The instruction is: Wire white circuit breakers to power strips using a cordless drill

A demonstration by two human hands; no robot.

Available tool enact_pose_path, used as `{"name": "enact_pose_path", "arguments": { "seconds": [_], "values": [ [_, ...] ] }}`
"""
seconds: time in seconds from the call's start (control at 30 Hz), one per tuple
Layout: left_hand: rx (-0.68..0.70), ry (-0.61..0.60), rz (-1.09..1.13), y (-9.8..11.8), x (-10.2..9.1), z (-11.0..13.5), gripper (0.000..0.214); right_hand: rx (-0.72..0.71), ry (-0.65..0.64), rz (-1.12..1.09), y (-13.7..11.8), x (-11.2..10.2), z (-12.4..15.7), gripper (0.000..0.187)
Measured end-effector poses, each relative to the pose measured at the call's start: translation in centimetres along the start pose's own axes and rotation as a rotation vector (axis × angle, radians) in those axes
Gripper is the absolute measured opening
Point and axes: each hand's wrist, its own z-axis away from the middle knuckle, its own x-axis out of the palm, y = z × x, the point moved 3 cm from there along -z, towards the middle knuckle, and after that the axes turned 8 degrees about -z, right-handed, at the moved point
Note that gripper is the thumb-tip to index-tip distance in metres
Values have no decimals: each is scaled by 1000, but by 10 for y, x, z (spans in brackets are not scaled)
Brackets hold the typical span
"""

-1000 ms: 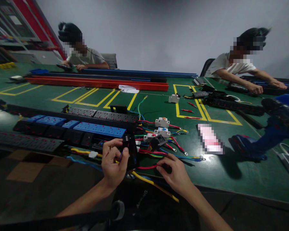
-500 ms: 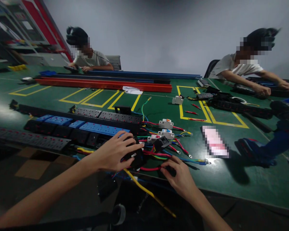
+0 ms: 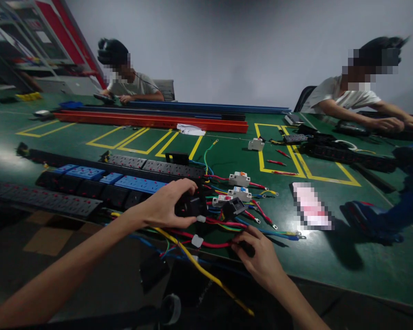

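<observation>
My left hand (image 3: 174,201) curls around a black plastic housing (image 3: 194,204) at the end of the blue-and-black power strip (image 3: 141,183), thumb below and fingers above. My right hand (image 3: 256,250) is closed, pinching a red wire (image 3: 209,244) between thumb and fingertips near the table's front edge. A small pale grey tab (image 3: 197,240) lies against that wire. Just beyond my hands are circuit breakers (image 3: 240,178) with red leads and a small black frame (image 3: 234,208). A yellow wire (image 3: 206,273) hangs over the edge.
A phone (image 3: 311,206) and a blue power drill (image 3: 375,215) are on the right. Grey-faced power strips (image 3: 41,201) lie at left. Long orange channels (image 3: 151,120) lie across the back. Two people sit on the far side, the right one's hands (image 3: 392,123) at work.
My left hand has drawn its fingers back from over the black housing and now grips around it. The grey tab and more red wire show. My right hand keeps its pinch.
</observation>
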Motion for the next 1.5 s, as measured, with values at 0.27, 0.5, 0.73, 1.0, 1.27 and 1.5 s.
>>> {"name": "enact_pose_path", "arguments": {
  "seconds": [0.27, 0.5, 0.73, 1.0, 1.27, 1.5],
  "values": [
    [-4, 156, 69, -19, 8, 1, 43, -13, 6, -18, -1, -1, 0, 13],
    [101, 185, -174, 13, -16, 8, 31, -42, -13, -29, -4, -2, -1, 17],
    [-135, 151, -453, -17, -4, 13, 38, -63, 77, 70, -1, 2, 3, 14],
    [-77, 3, -456, -34, 11, -5, 57, -207, 190, 228, 6, 11, 14, 18],
    [45, -85, -371, -3, 11, 5, 57, -219, 194, 243, 5, 12, 16, 18],
    [185, -61, -366, 65, 26, 20, 21, -164, 137, 176, 10, 11, 17, 20]
  ]
}}
